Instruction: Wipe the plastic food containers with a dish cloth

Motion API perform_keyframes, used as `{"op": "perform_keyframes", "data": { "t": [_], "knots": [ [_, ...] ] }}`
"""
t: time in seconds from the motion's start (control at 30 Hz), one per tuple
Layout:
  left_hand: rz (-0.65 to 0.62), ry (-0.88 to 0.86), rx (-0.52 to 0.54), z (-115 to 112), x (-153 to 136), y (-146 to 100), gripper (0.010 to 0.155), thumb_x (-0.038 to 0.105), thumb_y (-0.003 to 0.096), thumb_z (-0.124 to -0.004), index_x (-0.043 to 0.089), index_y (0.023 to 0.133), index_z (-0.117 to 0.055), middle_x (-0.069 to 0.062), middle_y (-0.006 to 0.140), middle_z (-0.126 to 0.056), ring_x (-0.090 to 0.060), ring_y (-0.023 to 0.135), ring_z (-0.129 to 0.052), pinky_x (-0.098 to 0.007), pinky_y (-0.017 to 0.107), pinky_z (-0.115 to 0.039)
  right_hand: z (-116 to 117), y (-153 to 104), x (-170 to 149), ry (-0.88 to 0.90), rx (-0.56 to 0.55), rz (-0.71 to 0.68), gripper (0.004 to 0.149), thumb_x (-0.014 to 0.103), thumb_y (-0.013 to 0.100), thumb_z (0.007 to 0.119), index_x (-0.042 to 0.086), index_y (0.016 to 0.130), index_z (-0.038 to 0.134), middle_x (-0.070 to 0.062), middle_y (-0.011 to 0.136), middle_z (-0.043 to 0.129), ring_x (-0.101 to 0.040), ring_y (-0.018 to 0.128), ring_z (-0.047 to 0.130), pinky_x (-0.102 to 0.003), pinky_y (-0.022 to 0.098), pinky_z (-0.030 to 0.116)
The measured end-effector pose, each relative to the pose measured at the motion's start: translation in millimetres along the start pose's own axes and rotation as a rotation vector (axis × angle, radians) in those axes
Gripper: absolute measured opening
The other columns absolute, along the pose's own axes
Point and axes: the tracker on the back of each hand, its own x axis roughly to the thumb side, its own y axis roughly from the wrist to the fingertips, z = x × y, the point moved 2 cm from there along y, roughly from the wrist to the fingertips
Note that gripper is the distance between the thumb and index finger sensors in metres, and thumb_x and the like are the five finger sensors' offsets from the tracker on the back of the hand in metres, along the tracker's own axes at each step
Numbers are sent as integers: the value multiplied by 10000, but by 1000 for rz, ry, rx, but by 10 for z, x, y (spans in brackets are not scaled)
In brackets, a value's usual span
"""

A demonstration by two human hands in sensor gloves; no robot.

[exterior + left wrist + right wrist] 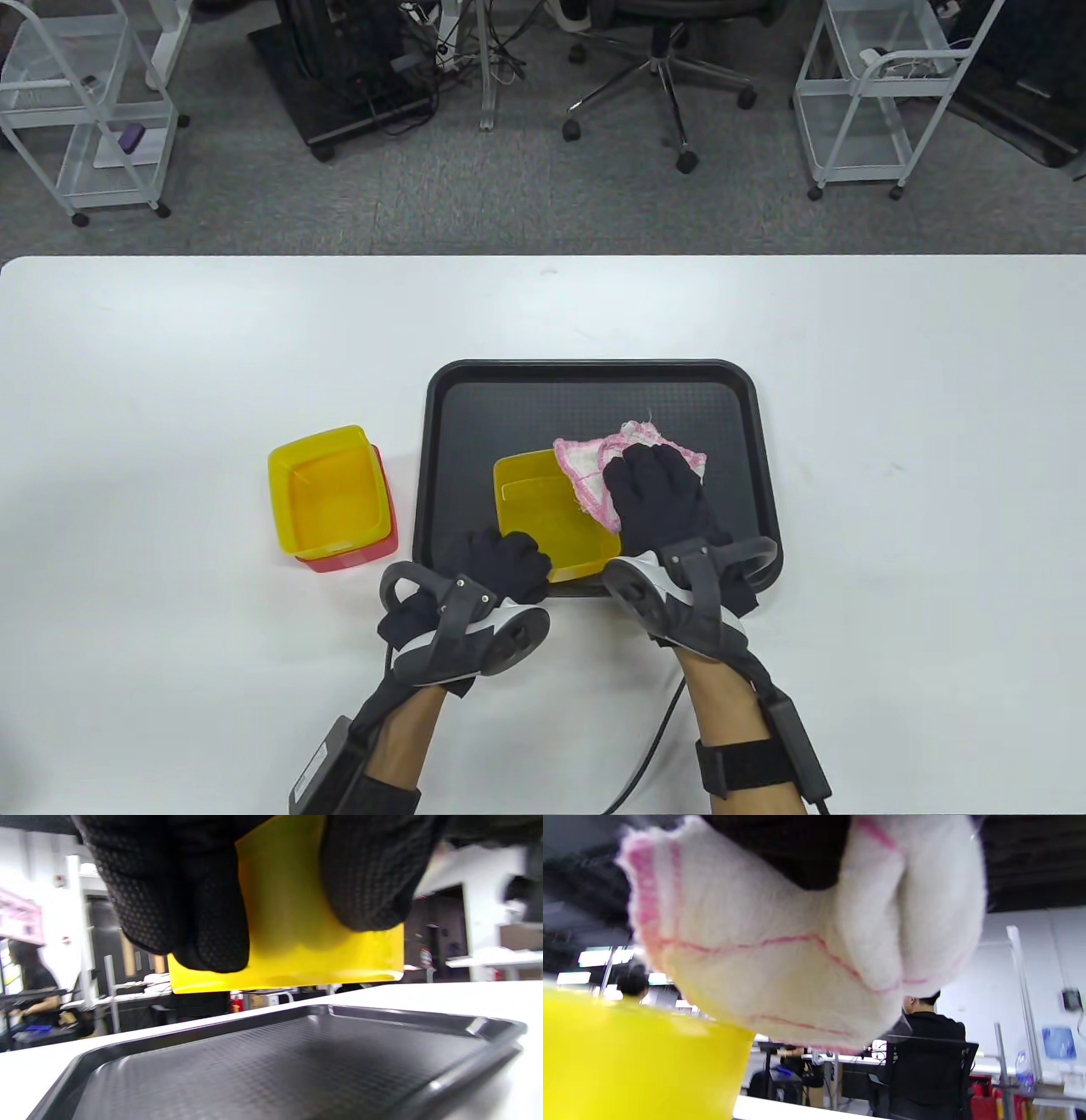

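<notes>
A yellow plastic container [543,514] is over the black tray [594,395], near its front edge. My left hand [502,564] grips the container's near left corner; in the left wrist view my fingers [191,912] clasp its yellow wall [288,942] and hold it above the tray floor [297,1065]. My right hand [657,497] holds a white dish cloth with pink edging [594,471] at the container's right rim. In the right wrist view the cloth [797,955] hangs just above the yellow container [636,1065].
A second yellow container [327,492] sits nested in a red one [373,556] on the white table [891,424], left of the tray. The far half of the tray holds nothing. Chairs and wire carts stand on the floor beyond the table's far edge.
</notes>
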Motion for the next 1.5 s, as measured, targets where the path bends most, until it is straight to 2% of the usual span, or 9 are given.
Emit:
{"op": "perform_keyframes", "data": {
  "t": [0.2,0.33,0.5,0.67,0.87,1.0,1.17,1.33,1.5],
  "knots": [
    [206,-163,19,-6,-246,-18,381,478,483,-842,258,781,-929,74,845,-955,-289,698,-1051,-442,606,-919,202,-284,-24,392,-9,89,434,54,435,760,186,845,802,-145,940,814,-448,800,836,-537,507,805],
    [299,-247,95,60,-279,-49,381,456,490,-839,246,797,-923,58,860,-948,-304,716,-1047,-453,614,-917,251,-343,213,527,56,-99,445,67,442,760,179,873,772,-162,967,768,-454,802,828,-536,507,804],
    [347,-369,140,103,-283,-76,385,421,504,-827,231,827,-914,41,890,-929,-321,738,-1036,-460,625,-910,260,-448,408,551,63,-138,466,95,436,767,145,896,717,-221,939,734,-460,771,847,-517,485,833],
    [323,-406,141,108,-255,-81,381,427,516,-814,222,818,-922,36,875,-938,-327,713,-1043,-470,610,-914,305,-484,315,612,49,-59,460,79,444,762,155,895,712,-192,971,682,-455,826,774,-546,526,781],
    [264,-411,136,119,-78,-73,386,463,516,-796,216,774,-943,31,824,-963,-323,648,-1067,-476,563,-940,351,-475,3,685,4,154,492,62,458,719,179,927,629,-179,1042,485,-490,900,569,-597,583,674],
    [196,-389,129,121,22,-60,382,501,496,-816,231,730,-951,52,785,-979,-304,618,-1083,-465,549,-953,362,-468,-314,841,-31,250,501,51,461,703,200,934,625,-144,1046,580,-493,894,650,-601,577,690],
    [110,-408,139,151,31,-66,397,573,461,-828,255,656,-963,83,729,-999,-283,595,-1090,-452,549,-959,422,-427,-563,1076,57,274,492,32,460,699,211,919,695,-108,1036,671,-502,896,680,-634,574,673],
    [-23,-594,132,200,34,-88,401,590,441,-842,259,627,-970,89,700,-1009,-277,569,-1092,-454,538,-962,504,-436,-730,1124,70,348,494,35,473,689,219,931,684,-97,1056,643,-502,924,637,-648,591,648],
    [-101,-723,110,236,34,-63,399,595,440,-839,267,623,-970,95,697,-1010,-270,563,-1094,-451,538,-963,606,-476,-896,1239,83,453,494,41,474,681,203,941,685,-124,1030,701,-494,874,735,-637,572,687]
  ]
}}
